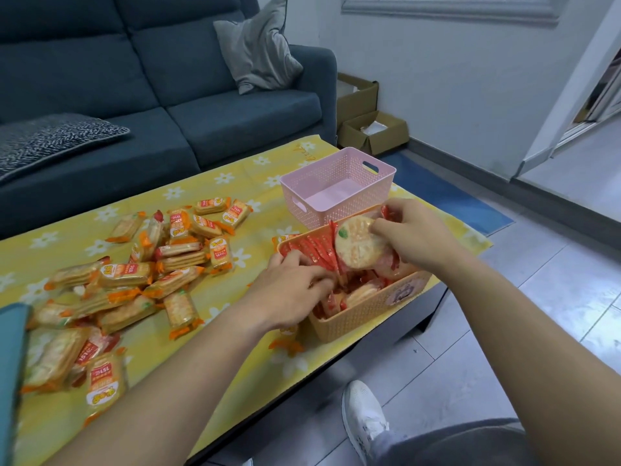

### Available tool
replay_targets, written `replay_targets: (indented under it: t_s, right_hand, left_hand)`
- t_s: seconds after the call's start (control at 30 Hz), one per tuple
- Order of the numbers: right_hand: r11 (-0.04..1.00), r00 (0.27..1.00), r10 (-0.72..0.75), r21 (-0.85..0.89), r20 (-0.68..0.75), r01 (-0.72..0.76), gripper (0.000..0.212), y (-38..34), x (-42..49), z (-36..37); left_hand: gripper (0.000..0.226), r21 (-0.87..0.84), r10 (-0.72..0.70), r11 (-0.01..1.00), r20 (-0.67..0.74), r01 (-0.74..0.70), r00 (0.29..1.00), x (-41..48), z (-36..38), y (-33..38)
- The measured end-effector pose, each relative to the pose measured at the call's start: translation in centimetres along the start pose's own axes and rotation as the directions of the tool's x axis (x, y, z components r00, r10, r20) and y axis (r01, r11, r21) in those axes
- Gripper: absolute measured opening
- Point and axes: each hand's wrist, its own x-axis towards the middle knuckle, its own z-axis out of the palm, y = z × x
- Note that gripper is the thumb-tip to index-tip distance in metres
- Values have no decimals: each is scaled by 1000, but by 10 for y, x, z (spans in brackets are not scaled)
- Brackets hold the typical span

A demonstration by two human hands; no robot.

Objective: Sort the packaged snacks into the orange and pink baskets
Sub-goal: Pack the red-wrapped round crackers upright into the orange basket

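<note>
On the yellow flowered table, the orange plastic basket is holding red-wrapped packets. Above it my right hand is pinching a round cracker packet, likely light and brittle, by its rim. My left hand is gripping packets inside.
</note>
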Motion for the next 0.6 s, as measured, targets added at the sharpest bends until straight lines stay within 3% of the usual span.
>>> replay_targets:
  t_s: [0.07, 0.17, 0.27, 0.33, 0.47, 0.53, 0.6]
  right_hand:
    - [999, 1000, 23, 31, 11, -23, 20, 0, 0, -1]
    - [999, 999, 27, 35, 27, -28, 27, 0, 1, 0]
    - [999, 999, 44, -23, 31, -43, 33, 0, 1, 2]
    - [996, 998, 40, -76, 43, -37, 38, -2, 0, 8]
    - [986, 982, 36, -165, 184, -6, 43, -7, -3, 30]
    - [998, 963, 48, -55, 264, -35, 47, -13, -5, 29]
    - [977, 950, 114, 140, 289, -160, 37, -14, -4, 18]
  left_hand:
    - [33, 60, 13, 998, -57, -9, 998, 0, 6, 0]
    - [51, 53, -28, 998, -154, 37, 988, 5, 12, 5]
    - [58, -202, -91, 979, -259, 38, 962, 8, 1, 8]
    - [68, -347, -49, 935, -328, -72, 943, 7, -6, 6]
    - [99, -371, 128, 899, -284, -232, 950, 3, -5, 16]
    - [96, -373, 146, 892, -300, -256, 943, 7, 1, 20]
    - [90, -445, 104, 861, -318, -246, 942, 7, 0, 21]
